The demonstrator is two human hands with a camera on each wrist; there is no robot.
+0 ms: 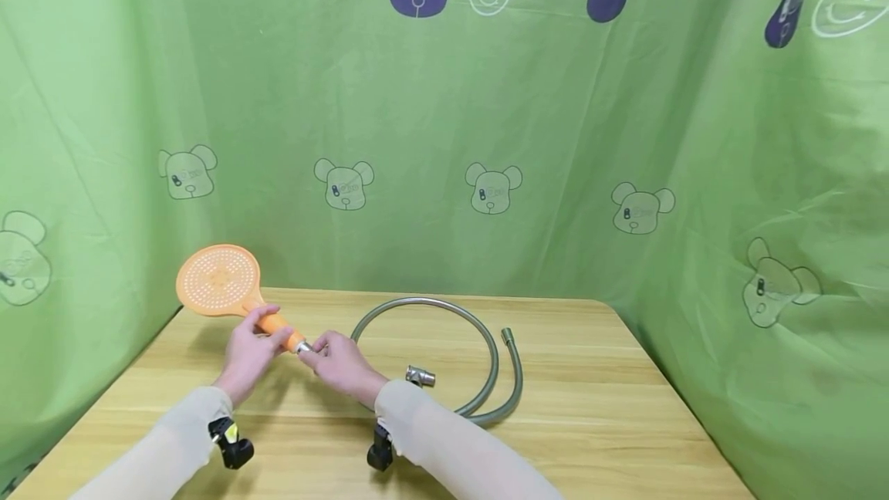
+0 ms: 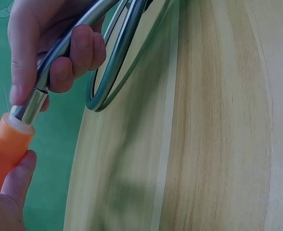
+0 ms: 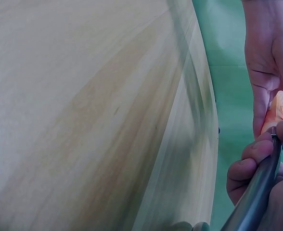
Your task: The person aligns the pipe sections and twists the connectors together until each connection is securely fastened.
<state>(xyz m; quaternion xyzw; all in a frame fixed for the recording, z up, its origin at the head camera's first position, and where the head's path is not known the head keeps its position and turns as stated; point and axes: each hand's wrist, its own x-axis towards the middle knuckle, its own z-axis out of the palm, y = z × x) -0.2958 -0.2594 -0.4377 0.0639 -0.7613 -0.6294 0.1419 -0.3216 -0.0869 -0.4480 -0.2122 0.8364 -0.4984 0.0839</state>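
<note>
An orange shower head (image 1: 218, 280) with a round, perforated face is held up at the left, tilted, face toward me. My left hand (image 1: 248, 353) grips its handle (image 1: 274, 324), thumb and fingers on either side. My right hand (image 1: 342, 366) curls round the end of a grey metal shower hose (image 1: 495, 361), just below the handle. In the left wrist view, the hose's shiny end fitting (image 2: 34, 106) meets the pale ring (image 2: 20, 124) at the bottom of the handle. Right fingertips sit right at this joint. The right wrist view shows the hose (image 3: 257, 192) running back through the right hand.
The hose loops across the wooden table (image 1: 590, 423), its other end fitting (image 1: 507, 334) lying toward the back right. Inside the loop sits a small metal connector (image 1: 420, 376). Green patterned curtain (image 1: 430, 99) encloses the table at the back and both sides.
</note>
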